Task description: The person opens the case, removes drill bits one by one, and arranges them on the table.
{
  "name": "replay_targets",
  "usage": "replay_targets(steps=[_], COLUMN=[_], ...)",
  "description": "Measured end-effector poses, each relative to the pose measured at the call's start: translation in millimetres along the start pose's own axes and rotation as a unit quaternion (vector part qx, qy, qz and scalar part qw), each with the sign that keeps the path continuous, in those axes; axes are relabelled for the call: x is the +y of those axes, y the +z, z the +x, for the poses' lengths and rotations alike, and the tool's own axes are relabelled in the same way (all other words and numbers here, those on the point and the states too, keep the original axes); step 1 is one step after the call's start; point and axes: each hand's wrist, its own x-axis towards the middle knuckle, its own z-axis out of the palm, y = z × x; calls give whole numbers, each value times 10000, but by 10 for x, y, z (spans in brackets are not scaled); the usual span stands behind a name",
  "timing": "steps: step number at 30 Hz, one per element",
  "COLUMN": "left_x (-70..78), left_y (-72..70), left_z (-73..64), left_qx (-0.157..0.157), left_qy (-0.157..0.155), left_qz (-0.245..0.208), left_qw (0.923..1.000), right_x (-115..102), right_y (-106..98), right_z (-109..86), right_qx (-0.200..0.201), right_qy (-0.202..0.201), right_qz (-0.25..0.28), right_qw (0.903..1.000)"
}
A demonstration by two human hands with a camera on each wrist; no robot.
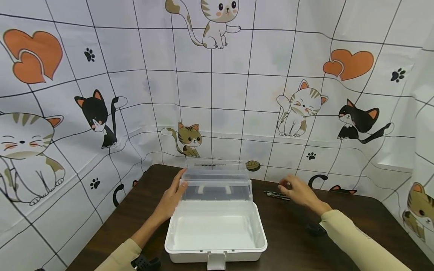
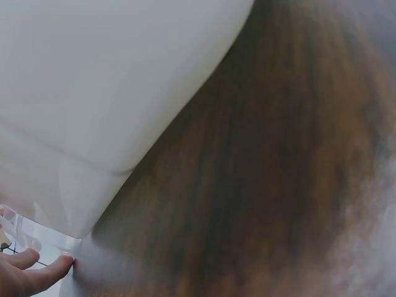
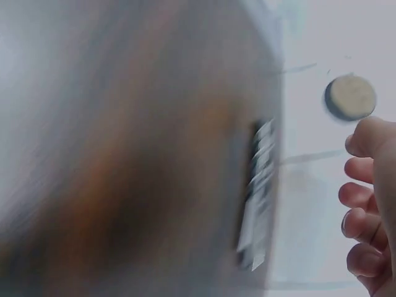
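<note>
A white plastic storage box point(image 1: 215, 250) stands with its clear lid point(image 1: 217, 176) raised at the back; its white inside is bare. My left hand point(image 1: 171, 199) rests at the lid's left edge, fingers extended; in the left wrist view its fingertips point(image 2: 59, 267) are beside the clear plastic. One drill bit point(image 1: 213, 165) shows through the lid's far part. Right of the box, a few dark drill bits point(image 1: 276, 195) lie side by side on the table. My right hand point(image 1: 298, 191) hovers just over their right end, fingers loosely curled with nothing in them. The right wrist view shows the bits' spiral flutes point(image 3: 260, 167).
The dark wooden table point(image 1: 288, 233) ends at a wall sheet point(image 1: 223, 90) printed with cats and grid lines. A latch point(image 1: 216, 260) hangs down from the box's front. A black wrist device point(image 1: 145, 262) sits by the left sleeve.
</note>
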Motion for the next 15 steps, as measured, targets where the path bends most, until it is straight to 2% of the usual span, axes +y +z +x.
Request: replay_targets(steps=[7, 15], left_x=[-38, -11], left_y=[0, -10], left_z=[-18, -5], left_qx=[-46, -46], left_qy=[62, 74], left_qz=[-19, -40], left_qw=[10000, 10000], right_x=[-422, -884], right_y=[-112, -181], right_z=[454, 934], right_qx=[-132, -166], right_qy=[-231, -553], right_qz=[-92, -88], right_qw=[9996, 9983])
